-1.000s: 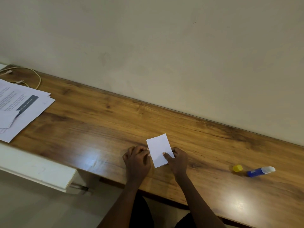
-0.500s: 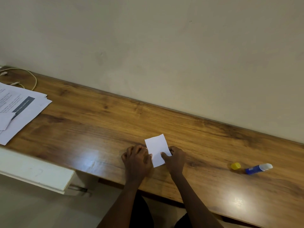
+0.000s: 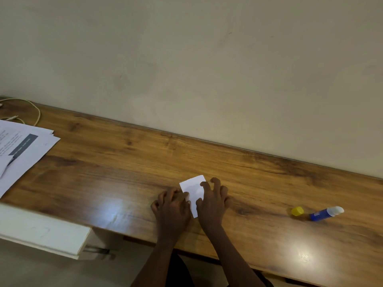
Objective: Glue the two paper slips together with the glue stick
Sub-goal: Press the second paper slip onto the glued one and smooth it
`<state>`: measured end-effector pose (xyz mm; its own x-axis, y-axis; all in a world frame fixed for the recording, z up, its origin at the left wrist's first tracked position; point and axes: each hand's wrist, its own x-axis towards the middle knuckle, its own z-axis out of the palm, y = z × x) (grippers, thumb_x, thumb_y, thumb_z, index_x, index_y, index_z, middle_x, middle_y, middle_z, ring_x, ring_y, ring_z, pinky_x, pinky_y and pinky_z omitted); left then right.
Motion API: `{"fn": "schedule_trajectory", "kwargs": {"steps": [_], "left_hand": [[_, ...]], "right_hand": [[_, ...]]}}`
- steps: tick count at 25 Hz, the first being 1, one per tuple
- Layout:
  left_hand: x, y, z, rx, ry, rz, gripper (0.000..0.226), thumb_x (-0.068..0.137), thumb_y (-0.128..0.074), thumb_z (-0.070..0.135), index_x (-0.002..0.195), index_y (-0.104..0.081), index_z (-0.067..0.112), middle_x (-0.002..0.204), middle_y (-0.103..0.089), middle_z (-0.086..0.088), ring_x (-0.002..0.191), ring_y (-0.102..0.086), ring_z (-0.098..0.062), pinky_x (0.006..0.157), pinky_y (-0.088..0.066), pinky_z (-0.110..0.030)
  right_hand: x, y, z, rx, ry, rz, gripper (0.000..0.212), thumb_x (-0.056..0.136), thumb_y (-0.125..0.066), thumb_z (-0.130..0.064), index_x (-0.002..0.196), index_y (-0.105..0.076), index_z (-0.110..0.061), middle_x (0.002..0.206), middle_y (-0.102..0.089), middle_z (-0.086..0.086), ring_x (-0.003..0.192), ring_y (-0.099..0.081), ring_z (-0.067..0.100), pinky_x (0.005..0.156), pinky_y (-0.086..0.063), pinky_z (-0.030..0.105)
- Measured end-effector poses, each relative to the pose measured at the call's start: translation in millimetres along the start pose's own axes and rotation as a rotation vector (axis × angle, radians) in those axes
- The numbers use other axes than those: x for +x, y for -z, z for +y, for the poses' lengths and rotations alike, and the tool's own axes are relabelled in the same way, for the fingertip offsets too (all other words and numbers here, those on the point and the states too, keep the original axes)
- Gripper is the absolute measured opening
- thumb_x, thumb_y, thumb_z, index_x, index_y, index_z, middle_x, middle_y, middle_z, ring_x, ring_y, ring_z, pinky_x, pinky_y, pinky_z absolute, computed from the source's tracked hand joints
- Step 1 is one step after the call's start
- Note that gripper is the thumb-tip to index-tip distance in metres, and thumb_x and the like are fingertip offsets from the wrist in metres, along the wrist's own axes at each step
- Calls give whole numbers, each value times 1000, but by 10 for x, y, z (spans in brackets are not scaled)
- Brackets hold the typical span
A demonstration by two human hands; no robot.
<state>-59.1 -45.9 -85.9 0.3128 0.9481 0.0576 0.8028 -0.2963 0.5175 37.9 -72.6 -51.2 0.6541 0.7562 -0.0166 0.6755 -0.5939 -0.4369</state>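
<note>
A white paper slip (image 3: pixel 193 190) lies flat on the wooden desk (image 3: pixel 124 172) near its front edge; I cannot tell whether a second slip lies under it. My left hand (image 3: pixel 173 207) rests curled against the slip's left edge. My right hand (image 3: pixel 213 200) has its fingers spread, pressing on the slip's right side. The blue glue stick (image 3: pixel 324 213) lies uncapped on its side to the right, its white tip pointing right. Its yellow cap (image 3: pixel 297 211) sits just left of it.
A pile of printed sheets (image 3: pixel 24 150) lies at the desk's left end, with a cream cable (image 3: pixel 31 108) looping behind it. A wall runs close behind the desk. A white panel (image 3: pixel 41 230) juts out below the desk's left front.
My right hand has slid up over the slip and spread its fingers on it. The left hand stays at the left edge. The glue stick and cap have not moved.
</note>
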Motion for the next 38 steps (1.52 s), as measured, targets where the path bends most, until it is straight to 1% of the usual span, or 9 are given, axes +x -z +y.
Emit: {"fn": "schedule_trajectory", "kwargs": {"steps": [4,6,8,10,13,20,26,31,38], "left_hand": [[-8,4,2,-21,-9,29,28,81,-60,31,107,-63,21,121,-60,-3,118,-46,-28,91,-31,-44],[-10,11,11,-22,-14,41,26,79,-63,27,103,-65,19,119,-62,-5,115,-49,-30,89,-33,-44],[-12,14,25,-10,-23,43,25,76,-65,26,100,-67,19,116,-64,-6,112,-51,-32,87,-35,-46],[-12,19,36,5,-25,48,29,73,-61,29,99,-68,19,114,-65,-7,110,-53,-34,86,-36,-48],[-5,27,55,14,-16,50,33,70,-57,32,98,-68,18,113,-65,-8,108,-54,-34,85,-37,-48],[-12,4,34,29,-5,22,32,75,-61,31,104,-66,21,120,-61,-5,115,-48,-31,89,-33,-46],[-3,-11,32,27,1,15,32,75,-63,31,106,-65,23,123,-60,-5,119,-46,-31,91,-32,-46],[4,-20,23,37,-1,34,34,73,-56,36,103,-66,23,120,-62,-4,116,-48,-31,89,-34,-46],[17,-31,6,32,0,29,31,74,-66,30,104,-65,25,120,-61,-3,117,-47,-30,89,-32,-45]], "right_hand": [[100,-87,-25,-94,250,-323,40,89,-45,-34,128,-38,-41,153,-6,2,133,-13,31,105,-17,53],[114,-115,24,-114,236,-375,41,90,-43,-38,129,-34,-45,154,0,3,134,-10,32,107,-14,54],[165,-92,107,-129,155,-347,51,86,-48,-33,132,-28,-42,152,-2,7,132,-12,33,105,-18,52],[231,-17,168,-145,69,-288,61,82,-51,-19,134,-27,-37,150,-8,8,130,-17,32,103,-22,49],[293,70,190,-135,69,-262,61,81,-49,-14,135,-28,-34,148,-12,7,128,-19,31,104,-22,48],[-48,161,458,-167,110,-244,49,85,-45,-25,132,-34,-31,150,-13,3,132,-15,28,103,-21,45],[-261,180,536,-186,88,-297,52,87,-39,-28,137,-24,-33,153,-9,0,136,-11,27,108,-17,49],[-274,184,517,-181,95,-281,52,86,-38,-27,137,-25,-29,153,-11,2,137,-12,26,108,-15,48],[-405,180,514,-185,126,-263,52,86,-38,-27,136,-25,-26,151,-17,2,134,-17,24,103,-18,43]]}}
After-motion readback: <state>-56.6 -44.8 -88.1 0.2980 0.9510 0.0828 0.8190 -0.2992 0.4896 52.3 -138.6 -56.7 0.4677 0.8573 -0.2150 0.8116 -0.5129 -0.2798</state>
